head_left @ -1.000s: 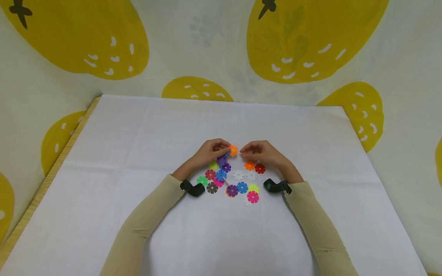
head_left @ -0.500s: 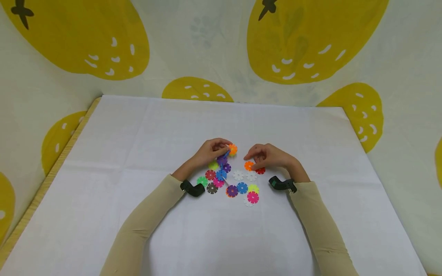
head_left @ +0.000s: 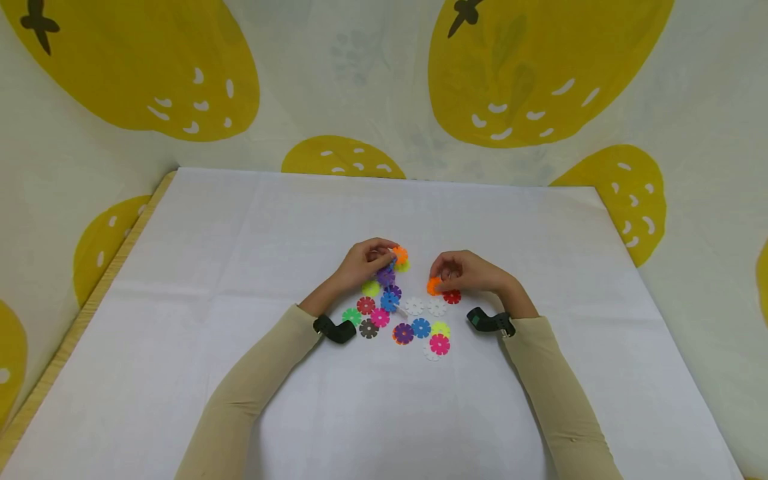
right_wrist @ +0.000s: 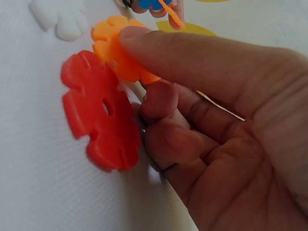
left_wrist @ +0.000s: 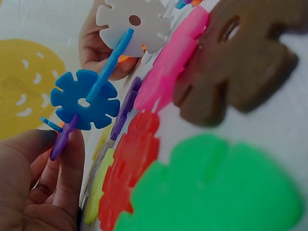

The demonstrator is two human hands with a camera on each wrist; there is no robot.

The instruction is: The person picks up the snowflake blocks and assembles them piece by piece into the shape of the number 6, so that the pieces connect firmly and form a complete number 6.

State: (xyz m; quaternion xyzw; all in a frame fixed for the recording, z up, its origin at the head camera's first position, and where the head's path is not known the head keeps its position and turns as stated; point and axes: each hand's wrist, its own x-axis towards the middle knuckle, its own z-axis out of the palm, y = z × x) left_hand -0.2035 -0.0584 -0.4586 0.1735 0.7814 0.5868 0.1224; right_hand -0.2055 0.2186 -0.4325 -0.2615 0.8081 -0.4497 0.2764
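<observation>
Between the left hand's (head_left: 359, 265) thumb and fingers is a chain of interlocked notched plastic discs. In the left wrist view the thumb and fingers pinch a purple disc (left_wrist: 64, 137), which slots into a blue disc (left_wrist: 72, 108). A second blue disc (left_wrist: 108, 65), seen edge-on, joins that one to a white disc (left_wrist: 154, 24). An orange disc (head_left: 400, 254) shows at the chain's far end beside the fingertips. The right hand (head_left: 471, 271) pinches a loose orange disc (right_wrist: 108, 33) between thumb and fingers. Close below that hand lies a red disc (right_wrist: 91, 113).
Several loose discs lie on the white-covered table (head_left: 288, 413) between the forearms: green (head_left: 351, 316), brown (head_left: 369, 328), white (head_left: 437, 307), purple (head_left: 403, 334), pink (head_left: 440, 344). Each wrist bears a black camera. A patterned cloth (head_left: 390, 80) hangs behind the table.
The right hand moved away from the chain, to the right and down, and took hold of the loose orange disc. The left hand's chain tilted, its orange end shifting slightly left and up.
</observation>
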